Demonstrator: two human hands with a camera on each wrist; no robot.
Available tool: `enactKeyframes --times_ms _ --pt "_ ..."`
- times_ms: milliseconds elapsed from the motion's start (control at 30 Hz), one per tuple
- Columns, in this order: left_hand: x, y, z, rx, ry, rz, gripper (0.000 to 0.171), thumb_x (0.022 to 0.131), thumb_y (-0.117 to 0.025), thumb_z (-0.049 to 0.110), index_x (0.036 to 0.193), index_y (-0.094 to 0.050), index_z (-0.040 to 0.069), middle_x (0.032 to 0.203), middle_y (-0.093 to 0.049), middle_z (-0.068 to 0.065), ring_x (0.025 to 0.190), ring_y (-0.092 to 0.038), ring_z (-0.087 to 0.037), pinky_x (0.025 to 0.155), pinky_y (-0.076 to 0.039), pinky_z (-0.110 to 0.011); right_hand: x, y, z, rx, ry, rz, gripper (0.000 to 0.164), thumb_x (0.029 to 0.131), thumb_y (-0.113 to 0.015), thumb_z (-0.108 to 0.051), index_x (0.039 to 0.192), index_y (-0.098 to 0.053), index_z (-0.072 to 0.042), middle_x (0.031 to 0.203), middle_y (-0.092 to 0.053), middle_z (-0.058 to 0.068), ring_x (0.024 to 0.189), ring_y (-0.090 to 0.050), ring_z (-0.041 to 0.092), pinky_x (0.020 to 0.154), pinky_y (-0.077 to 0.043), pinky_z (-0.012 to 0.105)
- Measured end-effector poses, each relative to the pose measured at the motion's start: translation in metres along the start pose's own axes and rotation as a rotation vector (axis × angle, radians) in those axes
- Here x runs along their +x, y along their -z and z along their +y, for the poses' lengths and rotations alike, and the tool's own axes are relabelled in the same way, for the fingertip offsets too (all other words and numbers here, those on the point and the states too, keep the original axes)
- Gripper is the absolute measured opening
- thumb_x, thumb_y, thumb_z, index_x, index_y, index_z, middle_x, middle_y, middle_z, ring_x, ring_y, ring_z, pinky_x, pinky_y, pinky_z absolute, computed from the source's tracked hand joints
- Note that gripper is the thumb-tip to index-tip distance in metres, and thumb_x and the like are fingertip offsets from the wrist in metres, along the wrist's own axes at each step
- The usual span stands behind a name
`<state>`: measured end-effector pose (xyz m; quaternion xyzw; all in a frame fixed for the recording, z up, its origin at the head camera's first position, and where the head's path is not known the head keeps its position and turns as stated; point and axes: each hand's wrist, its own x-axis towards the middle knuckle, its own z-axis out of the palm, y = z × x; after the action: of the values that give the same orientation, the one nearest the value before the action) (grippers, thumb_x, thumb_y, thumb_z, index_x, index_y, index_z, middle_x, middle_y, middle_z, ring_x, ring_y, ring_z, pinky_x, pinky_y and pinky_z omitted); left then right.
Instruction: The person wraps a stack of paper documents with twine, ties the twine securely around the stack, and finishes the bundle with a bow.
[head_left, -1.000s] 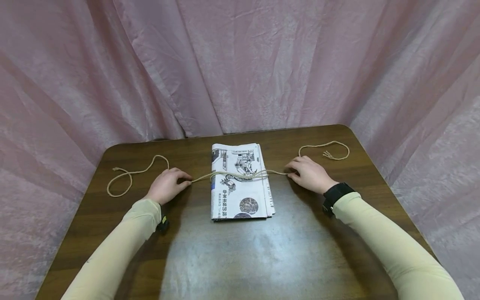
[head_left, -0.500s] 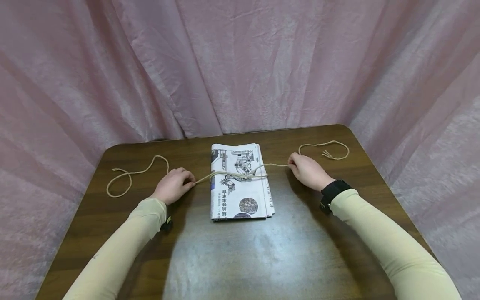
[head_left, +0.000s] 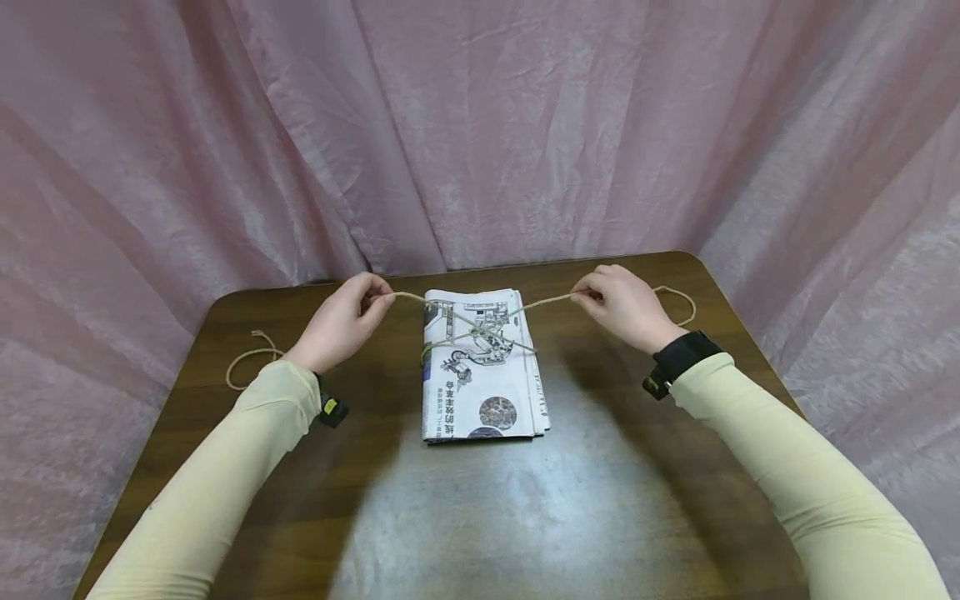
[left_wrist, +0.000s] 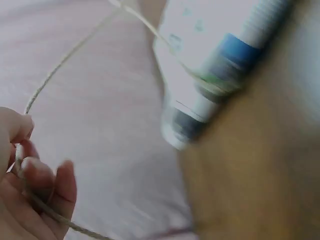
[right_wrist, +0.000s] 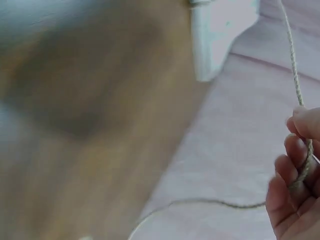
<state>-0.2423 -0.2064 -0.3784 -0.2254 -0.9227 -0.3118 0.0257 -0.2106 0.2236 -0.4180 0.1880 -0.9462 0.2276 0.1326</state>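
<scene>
A folded newspaper lies on the table with a thin beige rope around it. The rope's strands cross on top of the printed motorcycle picture. Beyond the paper's left edge, my left hand pinches one strand between thumb and forefinger. On the other side my right hand pinches the opposite strand the same way. Both strands rise from the crossing toward the hands. Each wrist view shows the rope running on through the palm, past loosely bent fingers. The rope's underside pass is hidden beneath the newspaper.
The rope's left tail rests in a curve on the brown wooden table. A loop of the right tail shows behind the right hand. Pink curtains hang close behind the table's back edge and along its sides.
Both hands have lifted and moved toward the back of the table, pulling the strands up. The strands over the newspaper now form a cross. The left tail has been drawn toward the hand.
</scene>
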Motion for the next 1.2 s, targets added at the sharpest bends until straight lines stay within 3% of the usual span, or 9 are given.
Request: enactKeyframes --times_ms 167,433,633,833,1000,1100,1200 --pt "0.015 0.006 0.041 -0.027 -0.110 0.063 0.017 0.105 -0.060 0.029 0.107 -0.064 0.013 0.104 -0.059 -0.001 0.087 -0.053 -0.017 0.077 -0.043 -0.036 0.021 0.018 -0.024 0.061 0.024 0.111 0.009 0.097 -0.074 -0.023 0.101 -0.077 -0.016 0.088 -0.062 -0.004 0.077 -0.054 0.016 0.066 -0.043 0.035" --pt "0.037 -0.004 0.082 0.003 -0.187 0.024 0.013 0.105 -0.061 0.027 0.108 -0.064 0.014 0.085 -0.053 -0.001 0.070 -0.049 -0.016 0.066 -0.040 -0.034 0.050 0.029 -0.065 0.116 0.124 0.232 0.012 0.098 -0.073 -0.025 0.101 -0.077 -0.014 0.083 -0.063 -0.003 0.073 -0.053 0.014 0.074 -0.034 0.038" --pt "0.050 -0.013 0.097 -0.002 -0.179 -0.064 0.014 0.103 -0.065 0.030 0.106 -0.064 0.017 0.080 -0.053 -0.001 0.069 -0.049 -0.016 0.065 -0.041 -0.035 0.064 0.032 -0.084 0.164 0.137 0.222 0.013 0.100 -0.070 -0.023 0.104 -0.076 -0.013 0.087 -0.060 -0.002 0.076 -0.052 0.015 0.066 -0.041 0.031" --pt "0.065 -0.010 0.107 -0.034 -0.152 -0.104 0.017 0.102 -0.066 0.031 0.113 -0.064 0.018 0.075 -0.051 -0.004 0.066 -0.048 -0.018 0.062 -0.041 -0.035 0.073 0.037 -0.093 0.172 0.164 0.227 0.012 0.099 -0.071 -0.024 0.103 -0.075 -0.013 0.089 -0.061 -0.003 0.075 -0.053 0.014 0.065 -0.042 0.030" --pt "0.074 -0.006 0.113 -0.011 -0.138 -0.160 0.030 0.104 -0.063 0.031 0.129 -0.065 0.015 0.093 -0.065 -0.003 0.078 -0.059 -0.016 0.072 -0.048 -0.035 0.076 0.041 -0.099 0.180 0.176 0.213 0.012 0.099 -0.072 -0.025 0.103 -0.075 -0.014 0.092 -0.062 -0.004 0.076 -0.053 0.013 0.065 -0.042 0.030" --pt "0.076 -0.006 0.115 0.007 -0.133 -0.200 0.028 0.105 -0.062 0.030 0.127 -0.068 0.014 0.107 -0.070 0.000 0.089 -0.063 -0.014 0.082 -0.050 -0.035 0.078 0.041 -0.102 0.191 0.179 0.208 0.011 0.099 -0.072 -0.024 0.102 -0.075 -0.014 0.091 -0.062 -0.004 0.075 -0.052 0.012 0.065 -0.042 0.029" --pt "0.077 -0.006 0.114 0.008 -0.134 -0.209 0.024 0.104 -0.063 0.029 0.119 -0.072 0.013 0.104 -0.071 0.001 0.088 -0.062 -0.015 0.081 -0.049 -0.036 0.079 0.041 -0.104 0.199 0.176 0.205 0.011 0.098 -0.072 -0.024 0.102 -0.075 -0.014 0.091 -0.062 -0.004 0.075 -0.052 0.012 0.065 -0.043 0.029"
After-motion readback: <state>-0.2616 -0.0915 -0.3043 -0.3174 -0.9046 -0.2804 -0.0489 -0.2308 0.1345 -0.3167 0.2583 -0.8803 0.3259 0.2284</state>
